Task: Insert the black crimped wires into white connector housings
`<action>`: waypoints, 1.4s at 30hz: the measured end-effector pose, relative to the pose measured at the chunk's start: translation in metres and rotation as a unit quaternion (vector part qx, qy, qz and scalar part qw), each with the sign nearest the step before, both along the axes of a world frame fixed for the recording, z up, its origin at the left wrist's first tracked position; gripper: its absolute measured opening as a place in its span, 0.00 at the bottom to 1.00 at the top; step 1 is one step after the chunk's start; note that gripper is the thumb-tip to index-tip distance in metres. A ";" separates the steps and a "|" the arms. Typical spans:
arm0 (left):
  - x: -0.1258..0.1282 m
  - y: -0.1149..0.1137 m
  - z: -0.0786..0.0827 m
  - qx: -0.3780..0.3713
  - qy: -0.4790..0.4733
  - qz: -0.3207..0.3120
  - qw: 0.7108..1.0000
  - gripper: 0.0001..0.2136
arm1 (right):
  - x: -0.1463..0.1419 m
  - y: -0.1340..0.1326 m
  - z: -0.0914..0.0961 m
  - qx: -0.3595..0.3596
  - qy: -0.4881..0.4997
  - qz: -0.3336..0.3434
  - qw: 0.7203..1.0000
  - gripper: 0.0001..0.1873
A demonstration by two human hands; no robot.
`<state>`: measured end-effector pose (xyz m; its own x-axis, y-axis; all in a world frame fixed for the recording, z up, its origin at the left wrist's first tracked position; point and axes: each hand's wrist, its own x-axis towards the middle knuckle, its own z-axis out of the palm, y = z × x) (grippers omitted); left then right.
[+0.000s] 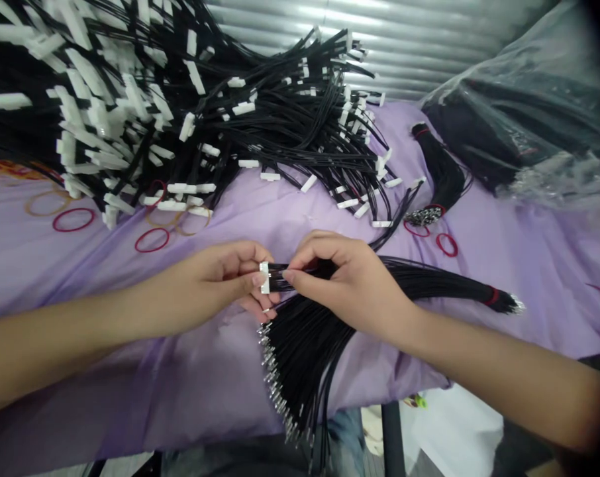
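Observation:
Between thumb and fingers, my left hand [225,281] grips a small white connector housing [265,278]. Several black wires run out of its right side. Close beside it, my right hand [340,275] pinches black wire [279,278] just behind the housing; exactly how many wires it holds is hidden. Below both hands a fan of loose black wires [304,358] with bare metal terminals hangs over the cloth edge. The bundle's other end, bound by a red rubber band [492,295], stretches to the right.
A big heap of black cables [290,126] with white connectors covers the back left. Red rubber bands [74,219] lie on the purple cloth [220,371]. A tied wire bundle [436,169] and a clear plastic bag [533,132] sit at the back right, before a corrugated metal wall [399,50].

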<state>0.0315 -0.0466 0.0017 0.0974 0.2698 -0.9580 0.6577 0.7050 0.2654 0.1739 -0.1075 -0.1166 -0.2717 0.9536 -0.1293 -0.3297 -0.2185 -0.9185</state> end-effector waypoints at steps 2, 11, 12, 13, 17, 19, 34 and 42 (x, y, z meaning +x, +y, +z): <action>0.001 0.000 0.000 -0.001 0.001 0.004 1.000 0.04 | 0.001 0.000 -0.001 -0.011 0.007 -0.003 1.000 0.06; -0.015 0.000 -0.004 -0.024 -0.030 0.032 0.999 0.04 | 0.000 -0.001 -0.002 -0.020 -0.022 0.009 1.000 0.06; -0.015 0.000 -0.004 -0.026 -0.032 0.032 0.999 0.04 | 0.000 -0.001 -0.002 -0.020 -0.026 0.011 0.999 0.06; -0.015 0.000 -0.004 -0.027 -0.033 0.031 0.999 0.04 | 0.000 -0.001 -0.003 -0.020 -0.029 0.012 0.999 0.05; -0.012 0.000 -0.002 -0.026 -0.025 0.023 0.999 0.03 | 0.000 -0.001 -0.003 -0.014 -0.038 0.019 0.999 0.05; -0.009 0.000 0.000 -0.022 -0.016 0.021 0.999 0.03 | -0.001 -0.001 -0.003 -0.003 -0.042 0.014 0.999 0.05; -0.003 0.004 0.001 -0.028 0.020 0.037 0.999 0.04 | -0.002 -0.002 -0.005 0.058 -0.070 0.028 0.995 0.05; -0.008 0.002 -0.003 -0.012 -0.004 0.034 0.999 0.04 | -0.004 -0.003 -0.004 0.060 -0.084 0.024 0.994 0.05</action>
